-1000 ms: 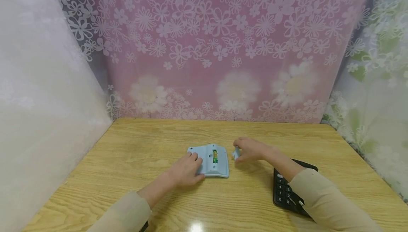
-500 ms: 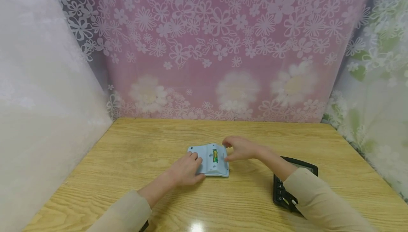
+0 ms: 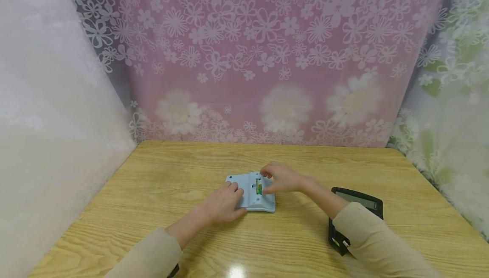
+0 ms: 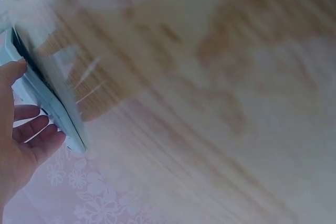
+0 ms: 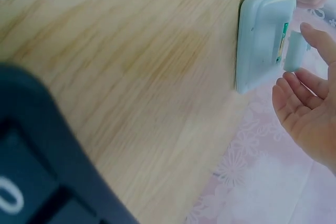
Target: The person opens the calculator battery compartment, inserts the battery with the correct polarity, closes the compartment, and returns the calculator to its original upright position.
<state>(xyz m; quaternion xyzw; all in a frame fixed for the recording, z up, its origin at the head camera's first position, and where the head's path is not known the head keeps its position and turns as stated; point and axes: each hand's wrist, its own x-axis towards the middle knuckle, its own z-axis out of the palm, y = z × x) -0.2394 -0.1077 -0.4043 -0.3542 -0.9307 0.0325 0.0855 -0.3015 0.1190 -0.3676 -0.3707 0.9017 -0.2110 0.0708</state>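
Observation:
A light blue calculator (image 3: 243, 179) lies face down on the table with its battery compartment uncovered. Inside the compartment sits a green battery (image 3: 259, 188). My left hand (image 3: 222, 203) holds the calculator at its left part, fingers over the back and thumb along the near edge. With thumb and fingers, my right hand (image 3: 283, 179) pinches a small light blue battery cover (image 5: 295, 52) just over the compartment. In the right wrist view the cover stands slightly apart from the calculator back. Right fingers partly hide it from the head camera.
A black calculator (image 3: 357, 198) lies at the right of the wooden table (image 3: 183, 163), partly under the right sleeve (image 3: 378, 240). A flowered pink curtain (image 3: 244, 78) hangs behind the table, with pale curtains at both sides.
My right hand has moved left with the battery cover, from beside the light blue calculator to over its compartment. The left hand has stayed in place on the calculator.

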